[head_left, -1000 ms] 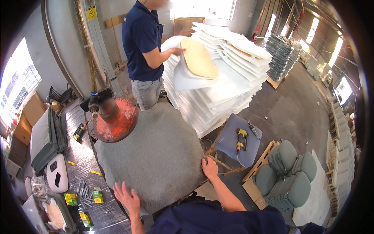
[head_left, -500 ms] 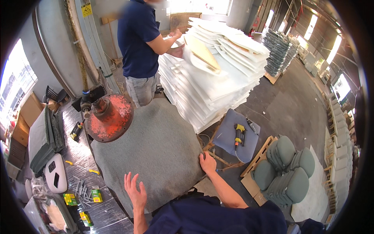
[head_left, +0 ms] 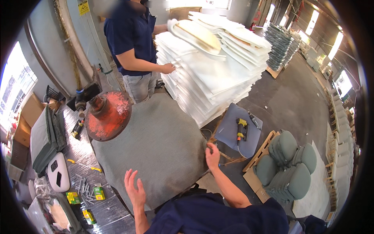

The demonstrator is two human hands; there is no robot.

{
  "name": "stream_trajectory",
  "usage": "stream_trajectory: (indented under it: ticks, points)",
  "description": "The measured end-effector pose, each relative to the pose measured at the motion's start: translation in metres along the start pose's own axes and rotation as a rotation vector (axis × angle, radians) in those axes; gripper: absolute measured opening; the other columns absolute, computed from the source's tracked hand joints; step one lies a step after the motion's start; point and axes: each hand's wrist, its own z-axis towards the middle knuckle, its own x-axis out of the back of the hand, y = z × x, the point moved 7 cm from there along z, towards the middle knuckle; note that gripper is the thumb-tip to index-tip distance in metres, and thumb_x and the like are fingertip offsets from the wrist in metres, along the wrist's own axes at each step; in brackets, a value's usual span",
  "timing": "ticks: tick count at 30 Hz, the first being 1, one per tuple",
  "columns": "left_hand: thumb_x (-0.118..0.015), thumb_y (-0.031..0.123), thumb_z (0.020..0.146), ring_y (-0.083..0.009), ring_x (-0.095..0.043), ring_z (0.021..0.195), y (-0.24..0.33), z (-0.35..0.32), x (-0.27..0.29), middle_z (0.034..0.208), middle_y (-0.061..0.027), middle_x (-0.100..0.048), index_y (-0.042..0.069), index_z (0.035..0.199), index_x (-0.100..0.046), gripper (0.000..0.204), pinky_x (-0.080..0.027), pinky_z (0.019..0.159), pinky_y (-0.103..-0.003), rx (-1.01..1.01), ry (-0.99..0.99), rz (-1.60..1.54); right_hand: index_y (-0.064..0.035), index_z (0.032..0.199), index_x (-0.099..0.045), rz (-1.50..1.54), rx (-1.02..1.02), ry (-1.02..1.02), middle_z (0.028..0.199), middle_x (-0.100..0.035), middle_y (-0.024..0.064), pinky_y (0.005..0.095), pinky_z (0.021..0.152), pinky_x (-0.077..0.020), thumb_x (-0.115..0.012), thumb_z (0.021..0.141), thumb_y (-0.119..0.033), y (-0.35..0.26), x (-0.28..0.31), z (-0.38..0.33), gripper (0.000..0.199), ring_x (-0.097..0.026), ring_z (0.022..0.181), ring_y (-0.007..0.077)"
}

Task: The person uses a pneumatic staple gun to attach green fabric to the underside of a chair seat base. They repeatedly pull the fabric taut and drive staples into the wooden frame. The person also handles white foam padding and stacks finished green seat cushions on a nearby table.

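Note:
A grey felt-like fabric sheet (head_left: pixel 156 148) lies spread in front of me, its edges hanging over whatever is beneath. A worn red round metal press head (head_left: pixel 107 117) sits on its far-left part. My left hand (head_left: pixel 135 189) is over the near-left part of the fabric, fingers spread and holding nothing. At the right edge of the fabric is my right hand (head_left: pixel 212 156), fingers slightly bent and apart, at or just off the edge; contact is hard to make out.
A co-worker (head_left: pixel 132 50) stands beside a tall stack of white foam sheets (head_left: pixel 210 85). A yellow-black air stapler (head_left: pixel 242 130) rests on a blue seat pad (head_left: pixel 230 124). Green cushions (head_left: pixel 296 181) are at right. Staple strips (head_left: pixel 85 189) and small boxes (head_left: pixel 99 192) lie left.
My right hand has loosened from the fabric edge and shifted slightly right. My left hand stays spread. The co-worker has lowered one arm to the foam stack's side; the yellowish foam piece has moved.

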Motion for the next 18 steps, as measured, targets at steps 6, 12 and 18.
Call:
stream_trajectory:
  ticks: [6,12,18]
  points:
    - [-0.059,0.008,0.103,-0.0355,-0.065,0.130,0.010,0.012,0.001,0.133,-0.0174,-0.072,0.001,0.131,-0.070,0.031,-0.047,0.114,-0.045,0.025,-0.089,-0.160,-0.0024,0.115,-0.073,0.566,-0.079,0.134,0.109,-0.073,0.0015,0.0255,0.085,-0.0513,-0.055,0.108,-0.006,0.034,0.022,0.013,0.019,-0.067,0.098,0.0110]
    - [-0.055,0.019,0.110,-0.0281,-0.069,0.125,-0.013,0.021,-0.050,0.131,-0.0135,-0.074,0.002,0.139,-0.067,0.036,-0.049,0.112,-0.042,0.208,-0.221,-0.656,-0.0105,0.111,-0.072,0.769,-0.246,-0.009,0.108,-0.077,0.0006,0.0252,0.079,-0.0534,-0.057,0.110,-0.013,-0.012,0.034,0.040,0.016,-0.071,0.095,0.0098]
    - [-0.054,0.033,0.112,-0.0283,-0.063,0.136,-0.017,0.038,-0.152,0.148,-0.0130,-0.065,0.009,0.157,-0.050,0.051,-0.051,0.110,-0.044,0.579,-0.448,-1.378,-0.0109,0.131,-0.064,1.378,-0.541,0.005,0.132,-0.073,0.0059,0.0442,0.098,-0.0550,-0.055,0.108,-0.039,-0.001,0.045,0.124,0.037,-0.068,0.117,0.0234]
